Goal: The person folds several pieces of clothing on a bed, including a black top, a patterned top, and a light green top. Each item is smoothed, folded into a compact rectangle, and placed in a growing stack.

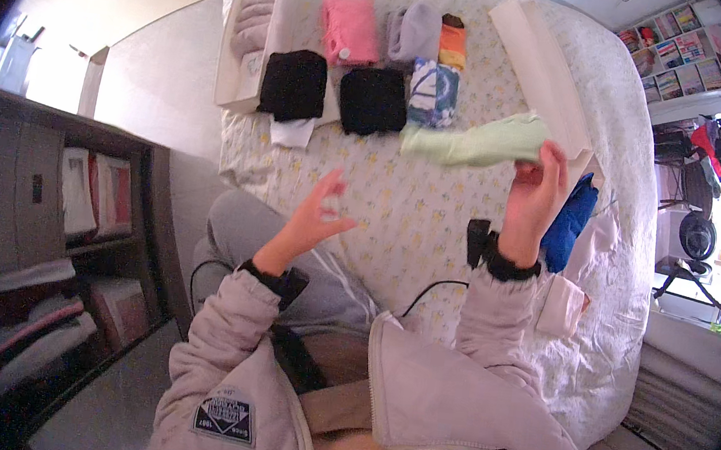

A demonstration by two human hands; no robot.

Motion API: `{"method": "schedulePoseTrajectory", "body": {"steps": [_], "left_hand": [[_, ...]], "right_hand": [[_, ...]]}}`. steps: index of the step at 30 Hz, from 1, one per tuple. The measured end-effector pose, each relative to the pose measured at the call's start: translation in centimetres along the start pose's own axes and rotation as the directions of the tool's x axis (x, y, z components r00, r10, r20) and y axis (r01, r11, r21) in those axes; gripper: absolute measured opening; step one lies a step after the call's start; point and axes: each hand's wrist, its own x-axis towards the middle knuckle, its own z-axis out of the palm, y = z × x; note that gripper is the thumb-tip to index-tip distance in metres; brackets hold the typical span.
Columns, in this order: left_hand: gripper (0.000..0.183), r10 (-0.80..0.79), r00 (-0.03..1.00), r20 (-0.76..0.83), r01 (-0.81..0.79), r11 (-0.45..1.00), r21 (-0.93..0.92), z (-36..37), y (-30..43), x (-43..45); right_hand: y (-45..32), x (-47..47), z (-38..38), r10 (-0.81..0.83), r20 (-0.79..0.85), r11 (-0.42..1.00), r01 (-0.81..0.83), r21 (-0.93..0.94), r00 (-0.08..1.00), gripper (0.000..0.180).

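My right hand (538, 185) grips one end of a light green cloth (477, 139), which stretches out to the left above the bed and is blurred at its far end. My left hand (319, 210) is raised over the bed's near edge, fingers apart, holding nothing. Beyond them lie folded cloths: a black one (294, 84), another black one (372, 101), a pink one (351, 29), a grey one (414, 32), an orange one (453, 42) and a blue-and-white patterned one (433, 93). A white cloth (292, 132) shows below the left black one.
A white box (283, 9) of rolled cloths stands at the far left of the floral bedsheet (398, 189). A long white box (538, 72) lies at the right, with blue cloth (569, 222) near it. Dark shelves (18, 186) stand left; a black cable (433, 288) crosses the bed.
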Motion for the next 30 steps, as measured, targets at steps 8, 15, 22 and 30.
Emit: {"method": "schedulePoseTrajectory", "body": {"steps": [8, 15, 22, 30], "left_hand": [[0.036, -0.071, 0.987, -0.143, -0.022, 0.83, -0.557, 1.6, 4.2, -5.2], [0.031, -0.296, 0.947, -0.128, 0.099, 0.645, -0.758, -1.6, 0.3, -9.7], [0.031, -0.256, 0.953, -0.162, 0.068, 0.704, -0.707, -2.2, -2.5, -8.8], [0.03, -0.203, 0.968, -0.146, 0.056, 0.746, -0.664, -1.2, 1.5, -10.3]], "right_hand": [[3.9, -14.2, 6.1, 0.343, 0.281, 0.939, -0.323, -0.115, 0.897, 0.036], [8.5, -22.2, 5.4, 0.562, 0.332, 0.707, -0.232, -0.668, 0.757, 0.023], [7.2, -20.5, 3.8, 0.552, 0.365, 0.775, -0.3, -0.556, 0.75, 0.019], [7.3, -21.9, 2.6, 0.515, 0.482, 0.74, -0.083, -0.668, 0.709, 0.038]]}}
